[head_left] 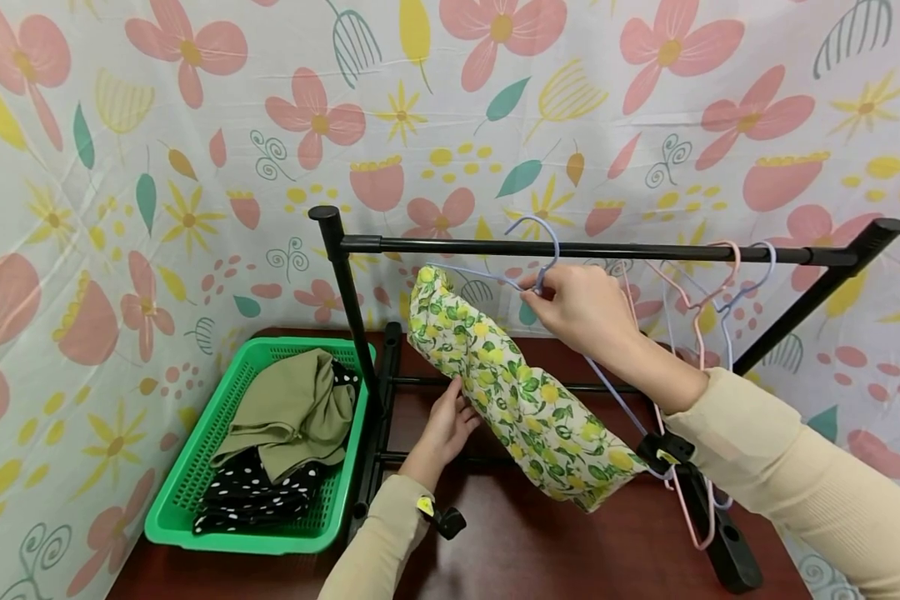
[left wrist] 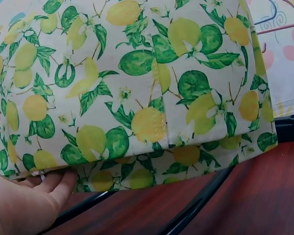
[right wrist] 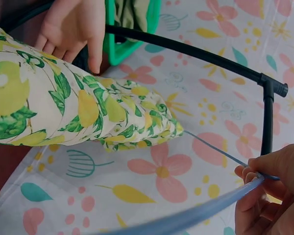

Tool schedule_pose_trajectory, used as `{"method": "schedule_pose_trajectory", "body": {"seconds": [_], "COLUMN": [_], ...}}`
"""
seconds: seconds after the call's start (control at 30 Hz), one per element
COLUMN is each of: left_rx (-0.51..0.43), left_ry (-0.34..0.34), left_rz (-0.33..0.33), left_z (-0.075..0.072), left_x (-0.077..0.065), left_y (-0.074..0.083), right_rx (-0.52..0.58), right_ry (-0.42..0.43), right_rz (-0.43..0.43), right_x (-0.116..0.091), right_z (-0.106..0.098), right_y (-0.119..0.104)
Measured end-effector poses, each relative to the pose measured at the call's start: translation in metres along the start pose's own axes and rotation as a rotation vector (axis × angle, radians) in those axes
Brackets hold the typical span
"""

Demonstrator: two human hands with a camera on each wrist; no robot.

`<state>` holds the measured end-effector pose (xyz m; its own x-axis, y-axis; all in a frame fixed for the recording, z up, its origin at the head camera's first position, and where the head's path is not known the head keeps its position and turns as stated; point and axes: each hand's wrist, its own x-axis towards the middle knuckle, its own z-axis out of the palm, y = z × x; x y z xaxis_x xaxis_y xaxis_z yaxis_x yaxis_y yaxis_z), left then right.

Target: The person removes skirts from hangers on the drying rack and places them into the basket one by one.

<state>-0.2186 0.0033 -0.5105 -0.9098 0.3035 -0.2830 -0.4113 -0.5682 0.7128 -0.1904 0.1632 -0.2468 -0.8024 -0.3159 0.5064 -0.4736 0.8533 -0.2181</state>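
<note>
A blue hanger [right wrist: 186, 220] is pinched by my right hand [head_left: 588, 308] just below its hook. In the head view the hook overlaps the black rail, its tip above the bar. Folded over the hanger is a lemon-print cloth [head_left: 521, 404], slanting down to the right. Beside its lower left edge is my left hand [head_left: 442, 429], thumb and fingers loosely extended. The left wrist view shows its fingertips [left wrist: 63, 183] tucked under the hem, partly hidden by the fabric.
Left of the black rack [head_left: 450, 245] sits a green basket [head_left: 243, 546] holding an olive garment [head_left: 288, 412] and a black polka-dot one [head_left: 258, 496]. Pink hangers [head_left: 699, 333] and other blue ones hang at the rail's right end. Floral fabric lines the back.
</note>
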Motion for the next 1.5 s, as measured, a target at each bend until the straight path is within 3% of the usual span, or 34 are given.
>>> {"method": "schedule_pose_trajectory", "body": {"seconds": [0.5, 0.7, 1.03, 1.23, 1.5], "left_rx": [0.1, 0.125, 0.182, 0.292, 0.33], "left_ry": [0.091, 0.093, 0.074, 0.149, 0.178], "left_rz": [0.079, 0.108, 0.097, 0.129, 0.193], "left_z": [-0.003, 0.0, -0.001, -0.003, -0.003], "left_x": [-0.01, -0.015, -0.03, -0.034, -0.042], "left_y": [0.009, 0.015, 0.029, 0.035, 0.051], "right_rx": [-0.027, -0.027, -0.029, -0.025, -0.075], "right_ry": [0.051, 0.066, 0.053, 0.032, 0.057], "right_rz": [0.01, 0.022, 0.074, 0.099, 0.124], "right_x": [0.002, 0.004, 0.005, 0.003, -0.002], "right_z": [0.004, 0.005, 0.006, 0.005, 0.007], "right_y": [0.009, 0.012, 0.016, 0.018, 0.024]}}
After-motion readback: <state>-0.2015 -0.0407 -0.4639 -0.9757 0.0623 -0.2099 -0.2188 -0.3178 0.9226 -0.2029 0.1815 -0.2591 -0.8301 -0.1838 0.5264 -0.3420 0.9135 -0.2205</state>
